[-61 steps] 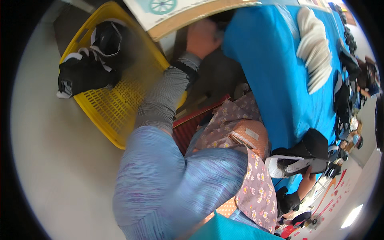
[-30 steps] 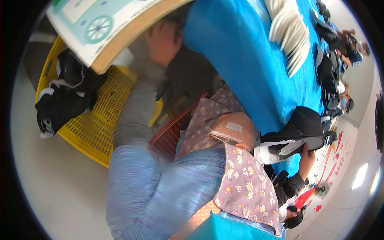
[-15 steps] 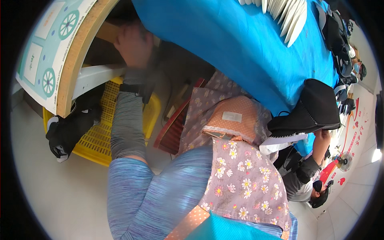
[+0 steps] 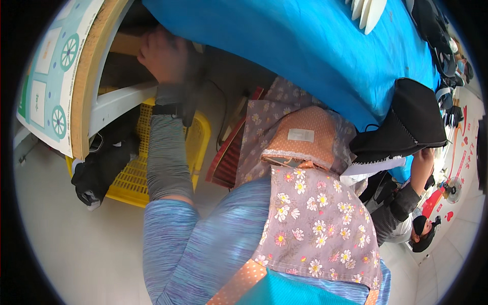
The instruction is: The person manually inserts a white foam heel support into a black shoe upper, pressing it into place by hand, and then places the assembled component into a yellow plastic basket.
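My left hand [image 4: 161, 55] reaches under the edge of the blue-covered table, beside a wooden crosspiece. It is blurred and dim, so I cannot make out what its fingers hold, if anything. Off to the right, my right hand [image 4: 423, 155] grips a black shoe upper [image 4: 413, 116] from its lower end. White stitching runs along the upper's edge, and a white flat piece [image 4: 377, 165] shows beneath it. Part of my right hand is hidden behind the upper.
A yellow plastic basket [image 4: 202, 134] stands under the table, with black shoe pieces [image 4: 104, 170] at its left side. White insoles [image 4: 370, 14] lie on the blue table cover [image 4: 305, 56]. A pale metal leg [image 4: 122, 104] juts out near my left forearm. Another person [image 4: 422, 231] is at the far right.
The whole view has shifted a little, so the insoles sit higher and the black upper farther right. My left hand stays under the table, and my right hand keeps its grip.
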The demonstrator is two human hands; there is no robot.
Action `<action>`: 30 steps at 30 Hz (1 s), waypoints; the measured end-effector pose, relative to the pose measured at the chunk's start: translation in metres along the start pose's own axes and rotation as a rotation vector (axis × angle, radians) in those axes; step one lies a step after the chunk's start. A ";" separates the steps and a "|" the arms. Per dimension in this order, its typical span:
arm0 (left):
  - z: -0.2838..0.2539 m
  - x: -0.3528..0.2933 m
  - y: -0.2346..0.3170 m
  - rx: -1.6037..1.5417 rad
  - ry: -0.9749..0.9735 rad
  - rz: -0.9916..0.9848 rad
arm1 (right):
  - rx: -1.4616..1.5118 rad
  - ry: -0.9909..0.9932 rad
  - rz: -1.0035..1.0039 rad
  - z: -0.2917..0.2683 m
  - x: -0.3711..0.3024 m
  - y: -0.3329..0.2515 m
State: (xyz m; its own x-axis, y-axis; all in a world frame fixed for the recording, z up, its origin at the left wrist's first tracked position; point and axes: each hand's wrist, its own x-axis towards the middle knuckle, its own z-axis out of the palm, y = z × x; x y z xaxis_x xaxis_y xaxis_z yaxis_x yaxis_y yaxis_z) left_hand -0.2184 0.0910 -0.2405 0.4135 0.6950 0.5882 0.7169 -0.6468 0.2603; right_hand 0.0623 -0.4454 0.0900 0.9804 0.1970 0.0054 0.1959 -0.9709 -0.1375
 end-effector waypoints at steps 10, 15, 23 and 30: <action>0.009 0.002 -0.011 0.066 -0.004 0.011 | -0.093 0.097 -0.281 0.008 0.012 0.024; 0.008 0.009 -0.022 0.123 -0.036 0.013 | 0.044 0.086 -0.256 0.017 0.010 0.034; 0.011 -0.008 -0.009 0.120 -0.068 -0.132 | 0.110 0.127 -0.259 0.021 0.008 0.029; -0.005 -0.014 -0.003 -0.035 -0.081 -0.053 | 0.238 -0.006 -0.101 0.029 0.009 0.056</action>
State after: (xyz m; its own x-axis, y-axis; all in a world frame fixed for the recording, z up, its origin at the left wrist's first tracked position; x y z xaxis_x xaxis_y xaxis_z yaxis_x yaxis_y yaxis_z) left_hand -0.2288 0.0817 -0.2453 0.4199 0.7510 0.5097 0.7199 -0.6176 0.3169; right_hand 0.0811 -0.4942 0.0536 0.9559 0.2926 0.0253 0.2812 -0.8870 -0.3662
